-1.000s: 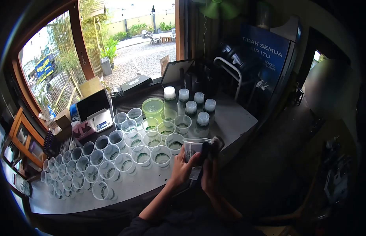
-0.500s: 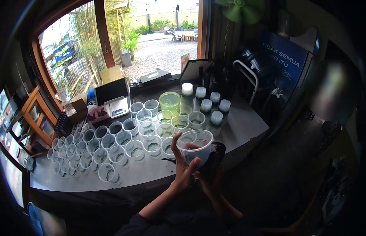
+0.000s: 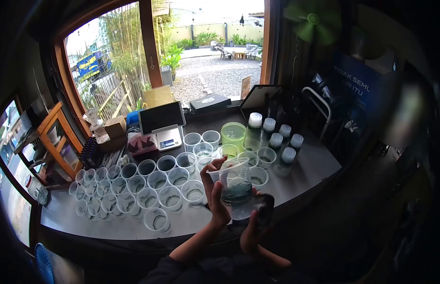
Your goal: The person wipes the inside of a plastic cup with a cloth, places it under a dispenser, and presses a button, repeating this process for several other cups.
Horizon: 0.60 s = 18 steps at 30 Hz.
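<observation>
My left hand (image 3: 216, 196) is wrapped round the left side of a clear plastic cup (image 3: 236, 173), raised above the front of the counter with its mouth up and slightly tilted. A dark print band shows on the lower part of the cup. Just right of the cup, my right hand (image 3: 250, 234) is closed on a small black object (image 3: 264, 208); its kind cannot be made out. Close behind the held cup stand more clear cups (image 3: 192, 190), upright in rows.
A green tub (image 3: 233, 134) stands behind the cups. Stacks of cups or lids (image 3: 286, 156) are at the right of the counter (image 3: 319, 166). A tablet stand (image 3: 168, 137) is at the back left, near a cardboard box (image 3: 115, 127). A green fan (image 3: 313, 20) hangs upper right.
The cup is more upright now, with its printed side showing. My right hand and the black object have moved down, away from the cup's side. The view has shifted a little.
</observation>
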Available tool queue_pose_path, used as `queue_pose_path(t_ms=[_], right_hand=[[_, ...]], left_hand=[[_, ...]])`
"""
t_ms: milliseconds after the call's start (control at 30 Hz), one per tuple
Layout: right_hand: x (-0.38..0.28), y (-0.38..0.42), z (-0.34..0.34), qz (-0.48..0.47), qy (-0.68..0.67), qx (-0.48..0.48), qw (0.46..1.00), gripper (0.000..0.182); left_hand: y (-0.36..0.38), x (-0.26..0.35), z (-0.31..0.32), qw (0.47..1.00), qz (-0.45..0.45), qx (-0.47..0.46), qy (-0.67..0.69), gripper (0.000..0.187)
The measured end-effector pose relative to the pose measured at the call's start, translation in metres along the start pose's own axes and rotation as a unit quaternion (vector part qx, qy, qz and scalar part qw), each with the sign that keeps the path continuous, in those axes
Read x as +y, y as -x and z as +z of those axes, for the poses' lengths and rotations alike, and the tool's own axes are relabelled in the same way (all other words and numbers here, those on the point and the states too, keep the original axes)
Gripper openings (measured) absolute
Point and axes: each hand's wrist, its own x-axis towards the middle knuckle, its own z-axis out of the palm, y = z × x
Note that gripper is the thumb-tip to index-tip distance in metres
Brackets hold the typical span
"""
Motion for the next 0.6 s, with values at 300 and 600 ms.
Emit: queue_pose_path(t_ms=[300,600], right_hand=[[-0.051,-0.050,0.053,-0.145,-0.119,0.005,0.982,0.061],[-0.045,-0.089,0.073,-0.082,-0.086,0.163,0.979,0.032]], left_hand=[[0.012,0.015,-0.077,0.978,-0.155,-0.013,-0.138,0.035],[-0.011,0.011,-0.086,0.903,-0.378,-0.202,0.031,0.074]])
